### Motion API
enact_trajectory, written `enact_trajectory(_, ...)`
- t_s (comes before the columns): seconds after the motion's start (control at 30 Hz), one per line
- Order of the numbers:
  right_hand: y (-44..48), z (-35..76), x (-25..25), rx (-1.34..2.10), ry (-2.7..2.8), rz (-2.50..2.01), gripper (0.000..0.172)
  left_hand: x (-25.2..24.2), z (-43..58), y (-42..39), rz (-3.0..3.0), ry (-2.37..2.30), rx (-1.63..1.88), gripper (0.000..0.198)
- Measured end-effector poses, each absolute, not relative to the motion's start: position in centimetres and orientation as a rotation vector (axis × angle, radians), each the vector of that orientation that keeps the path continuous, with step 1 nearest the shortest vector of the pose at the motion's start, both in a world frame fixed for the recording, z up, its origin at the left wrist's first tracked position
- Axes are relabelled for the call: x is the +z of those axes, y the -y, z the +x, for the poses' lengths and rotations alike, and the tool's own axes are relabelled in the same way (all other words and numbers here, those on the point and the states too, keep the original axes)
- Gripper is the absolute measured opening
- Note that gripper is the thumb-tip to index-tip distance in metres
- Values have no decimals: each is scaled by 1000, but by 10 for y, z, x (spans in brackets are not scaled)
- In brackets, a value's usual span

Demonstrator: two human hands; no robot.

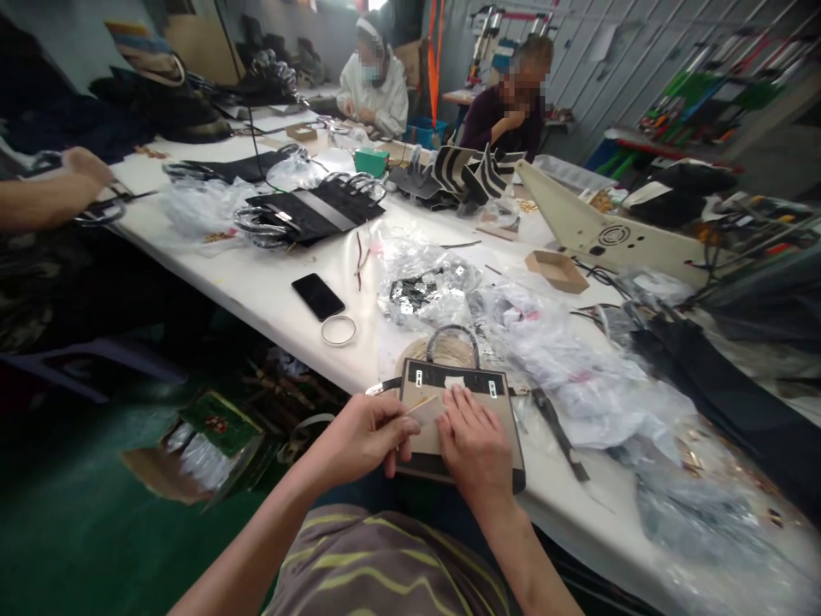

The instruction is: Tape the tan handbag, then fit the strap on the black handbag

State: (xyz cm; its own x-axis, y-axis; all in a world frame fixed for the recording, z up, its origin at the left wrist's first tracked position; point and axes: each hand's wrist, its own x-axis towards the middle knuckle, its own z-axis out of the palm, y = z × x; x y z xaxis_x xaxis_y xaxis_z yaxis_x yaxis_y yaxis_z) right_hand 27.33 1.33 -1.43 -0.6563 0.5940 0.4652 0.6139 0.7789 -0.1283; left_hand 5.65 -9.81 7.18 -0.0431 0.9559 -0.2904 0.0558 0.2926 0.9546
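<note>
"Starting at the left, what do I have on my feed?"

"My left hand pinches a thin slip between thumb and fingers. It looks light and bendy, so I'd keep to its edge."

"And the bag?"

"At the worktop's near edge, handle up. I'd expect stiffish, fairly light panels; steady the sides. My right hand lies spread on its front, clasping nothing."

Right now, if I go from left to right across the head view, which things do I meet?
Another person's hand, open box on the floor, black phone, green box, beige handbag under your right hand, small cardboard tray.
</note>
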Motion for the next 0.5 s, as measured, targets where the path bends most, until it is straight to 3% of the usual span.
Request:
enact_trajectory(0.13, -19, 289, 15, 492, 2246, -907, 29, 58, 71, 106, 943, -1498, 955, 44)
enact_trajectory(0.3, -15, 289, 49, 1387, 1896, -1090, 48, 44, 90, 107, 961, -1545, 1011, 45)
enact_trajectory(0.5, -4, 282, 49, 1478, 1801, -1227, 40, 61, 90, 110, 1119, -1619, 927, 44)
